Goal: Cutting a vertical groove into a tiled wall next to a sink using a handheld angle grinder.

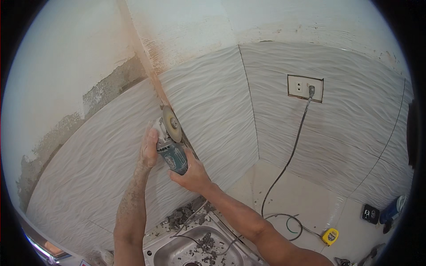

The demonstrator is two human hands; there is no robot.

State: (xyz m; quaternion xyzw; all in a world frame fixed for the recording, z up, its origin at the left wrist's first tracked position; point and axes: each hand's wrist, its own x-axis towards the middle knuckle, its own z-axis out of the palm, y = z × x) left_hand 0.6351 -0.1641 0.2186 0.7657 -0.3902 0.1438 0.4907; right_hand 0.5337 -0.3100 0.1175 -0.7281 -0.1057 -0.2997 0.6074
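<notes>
Blue-green, cylindrical angle grinder (176,160) is held at vert. brown strip (155,82) between wavy grey-white tiles (213,102): body clamped in R hand (194,173), head gripped by L hand (151,146), prob. so round tan disc (171,120) is kept steady, in line w/ strip.

No lettering can be read with certainty: pale markings on the teal angle grinder (174,158), small print on the yellow tape measure (329,236) and white marks on the black case (370,214) stay too small.
</notes>
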